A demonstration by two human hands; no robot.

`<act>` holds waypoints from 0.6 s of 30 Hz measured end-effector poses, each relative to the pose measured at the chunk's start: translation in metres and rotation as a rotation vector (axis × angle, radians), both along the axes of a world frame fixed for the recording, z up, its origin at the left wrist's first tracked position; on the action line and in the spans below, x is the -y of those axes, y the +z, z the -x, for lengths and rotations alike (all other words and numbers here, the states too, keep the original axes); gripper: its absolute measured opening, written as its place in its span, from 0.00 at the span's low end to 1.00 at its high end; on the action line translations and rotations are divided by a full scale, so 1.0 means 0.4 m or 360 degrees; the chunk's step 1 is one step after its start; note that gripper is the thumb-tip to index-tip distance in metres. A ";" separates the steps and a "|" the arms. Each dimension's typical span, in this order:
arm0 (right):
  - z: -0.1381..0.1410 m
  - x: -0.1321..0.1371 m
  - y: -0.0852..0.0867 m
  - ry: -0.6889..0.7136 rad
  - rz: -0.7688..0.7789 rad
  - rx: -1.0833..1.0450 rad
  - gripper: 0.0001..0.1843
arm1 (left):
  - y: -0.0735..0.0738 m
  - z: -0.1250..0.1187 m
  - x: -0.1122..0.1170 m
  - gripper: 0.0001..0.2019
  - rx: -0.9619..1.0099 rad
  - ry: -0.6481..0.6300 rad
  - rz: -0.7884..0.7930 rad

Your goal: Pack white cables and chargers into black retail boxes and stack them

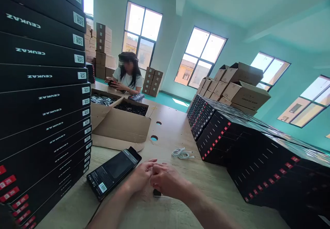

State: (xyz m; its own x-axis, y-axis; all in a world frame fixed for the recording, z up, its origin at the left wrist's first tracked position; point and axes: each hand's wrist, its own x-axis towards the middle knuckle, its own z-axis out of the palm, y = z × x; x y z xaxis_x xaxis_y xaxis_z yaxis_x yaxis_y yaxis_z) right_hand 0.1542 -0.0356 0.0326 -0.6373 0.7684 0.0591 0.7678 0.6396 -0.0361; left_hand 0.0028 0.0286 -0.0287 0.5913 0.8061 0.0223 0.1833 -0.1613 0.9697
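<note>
Both hands (142, 174) (165, 178) curled together — black item (156, 193) beside

Wood-look table (168, 124), coiled white cable (181, 154) sitting on it. Left of the cable you've got an open black box (113, 174), an open carton (123, 130) and a tall box stack (43, 74). Right of it, more piled black boxes (229, 143)

Through the feed I take this for a packing workshop: a tall stack of flat black printed boxes with white QR labels (43, 72) rises at the left, and rows of black boxes with red labels (247, 160) fill the right. Brown corrugated cartons (246, 96) pile up near large dark-framed windows (198, 52), open brown cardboard bins (123, 127) hold heaps of small items, and a co-worker in a white top (138, 81) sits at the pale wood-grain table (170, 127).
</note>
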 end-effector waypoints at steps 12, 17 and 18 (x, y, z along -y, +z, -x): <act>-0.060 0.014 0.016 -0.0074 0.0075 -0.0048 0.10 | 0.009 -0.006 0.026 0.17 -0.0004 0.0091 -0.0067; -0.066 0.018 -0.026 0.0032 0.0208 -0.0116 0.23 | 0.004 -0.015 0.031 0.28 0.0022 0.0175 -0.0053; -0.063 0.018 -0.036 -0.0001 0.0233 -0.0129 0.23 | 0.007 -0.015 0.032 0.29 0.0033 0.0174 -0.0042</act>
State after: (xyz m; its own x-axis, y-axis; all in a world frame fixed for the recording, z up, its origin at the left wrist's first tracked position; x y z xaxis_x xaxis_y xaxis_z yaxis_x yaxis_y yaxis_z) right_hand 0.1796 -0.0427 0.0182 -0.6347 0.7728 -0.0024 0.7589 0.6227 -0.1908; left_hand 0.0090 0.0159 -0.0259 0.4991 0.8648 0.0557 0.1813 -0.1671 0.9691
